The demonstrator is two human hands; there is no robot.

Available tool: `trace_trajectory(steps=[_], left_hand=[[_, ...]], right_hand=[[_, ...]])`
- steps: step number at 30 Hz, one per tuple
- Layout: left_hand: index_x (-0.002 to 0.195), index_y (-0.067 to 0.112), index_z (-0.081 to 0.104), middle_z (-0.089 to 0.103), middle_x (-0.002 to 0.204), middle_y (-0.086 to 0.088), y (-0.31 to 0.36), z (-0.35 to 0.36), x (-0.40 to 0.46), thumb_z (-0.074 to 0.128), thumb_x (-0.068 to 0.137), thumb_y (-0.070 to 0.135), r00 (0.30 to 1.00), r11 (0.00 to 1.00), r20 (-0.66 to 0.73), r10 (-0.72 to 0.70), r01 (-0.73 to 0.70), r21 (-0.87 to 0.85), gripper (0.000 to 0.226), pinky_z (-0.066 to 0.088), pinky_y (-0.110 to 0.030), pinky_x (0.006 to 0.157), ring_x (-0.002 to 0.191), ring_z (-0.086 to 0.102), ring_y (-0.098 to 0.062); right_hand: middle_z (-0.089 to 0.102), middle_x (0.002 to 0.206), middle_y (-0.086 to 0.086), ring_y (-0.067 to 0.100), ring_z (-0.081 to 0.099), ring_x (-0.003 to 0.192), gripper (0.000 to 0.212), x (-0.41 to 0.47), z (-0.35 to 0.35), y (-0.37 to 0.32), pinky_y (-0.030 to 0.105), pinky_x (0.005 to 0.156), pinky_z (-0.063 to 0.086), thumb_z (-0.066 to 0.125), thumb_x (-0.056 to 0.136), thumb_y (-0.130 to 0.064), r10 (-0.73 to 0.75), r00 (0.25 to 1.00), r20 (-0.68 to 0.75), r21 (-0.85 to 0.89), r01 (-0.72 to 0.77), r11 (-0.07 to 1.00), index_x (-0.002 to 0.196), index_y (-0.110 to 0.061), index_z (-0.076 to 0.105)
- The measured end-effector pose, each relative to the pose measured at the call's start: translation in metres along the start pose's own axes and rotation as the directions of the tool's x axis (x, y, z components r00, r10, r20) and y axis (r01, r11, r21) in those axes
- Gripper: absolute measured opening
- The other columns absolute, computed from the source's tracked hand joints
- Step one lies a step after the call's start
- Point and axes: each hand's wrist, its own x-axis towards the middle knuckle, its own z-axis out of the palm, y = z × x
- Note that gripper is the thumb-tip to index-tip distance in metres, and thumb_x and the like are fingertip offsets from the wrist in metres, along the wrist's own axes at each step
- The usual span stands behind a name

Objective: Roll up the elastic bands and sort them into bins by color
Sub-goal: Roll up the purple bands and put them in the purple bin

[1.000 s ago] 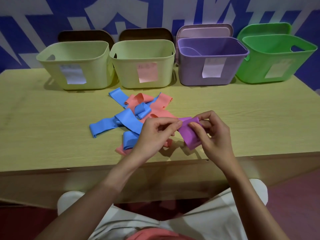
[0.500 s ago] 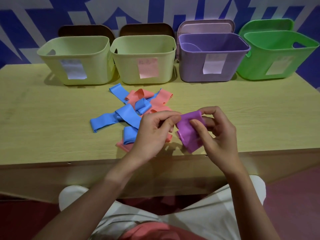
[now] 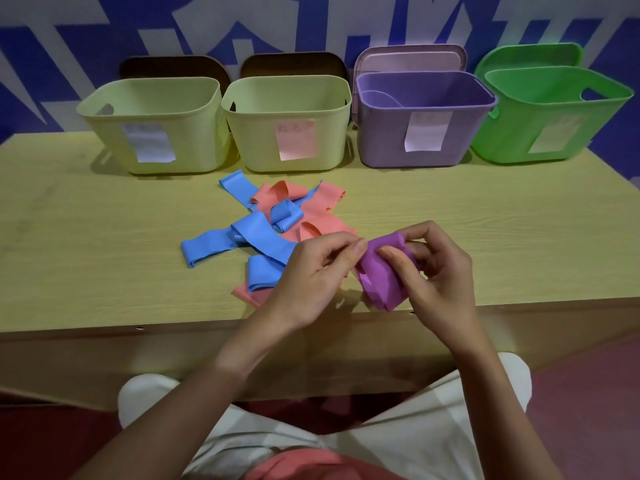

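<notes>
A purple elastic band (image 3: pixel 379 278), partly rolled, is held between both hands above the table's front edge. My left hand (image 3: pixel 311 271) pinches its left side with curled fingers. My right hand (image 3: pixel 436 271) grips it from the right, thumb on top. A pile of loose blue bands (image 3: pixel 256 237) and pink bands (image 3: pixel 329 226) lies on the table behind my left hand. At the back stand a left yellow bin (image 3: pixel 156 112), a second yellow bin (image 3: pixel 287 109), a purple bin (image 3: pixel 426 109) and a green bin (image 3: pixel 550 109), each with a paper label.
The wooden table (image 3: pixel 485 220) spreads to both sides of the pile. Lids lean against the wall behind the bins. My lap is below the front edge of the table.
Both hands stay on the purple band and have shifted their fingers slightly, working the roll. The pile has not moved.
</notes>
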Motion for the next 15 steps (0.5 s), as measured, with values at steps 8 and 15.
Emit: trace_trajectory(steps=[8, 15], left_hand=[[0.068, 0.019, 0.042, 0.04, 0.059, 0.01, 0.0028, 0.0061, 0.0007, 0.036, 0.098, 0.027, 0.999, 0.995, -0.018, 0.05, -0.049, 0.09, 0.032, 0.034, -0.03, 0.055, 0.056, 0.037, -0.008], [0.065, 0.014, 0.04, 0.036, 0.054, 0.009, 0.0044, 0.0048, 0.0032, 0.035, 0.096, 0.027, 0.997, 0.983, 0.059, -0.039, 0.049, -0.174, 0.034, 0.031, -0.031, 0.056, 0.056, 0.033, -0.017]], right_hand=[[0.064, 0.062, -0.008, 0.008, 0.054, 0.054, 0.005, -0.0004, 0.0019, 0.0, 0.036, 0.051, 0.041, 0.058, 0.092, -0.029, -0.014, 0.999, 0.032, 0.044, 0.012, 0.999, 0.094, -0.028, 0.054], [0.063, 0.059, -0.006, 0.014, 0.051, 0.053, 0.021, -0.0003, -0.0037, 0.0005, 0.035, 0.052, 0.039, 0.06, 0.094, -0.019, -0.041, 0.997, 0.068, 0.003, 0.041, 0.999, 0.114, -0.024, 0.06]])
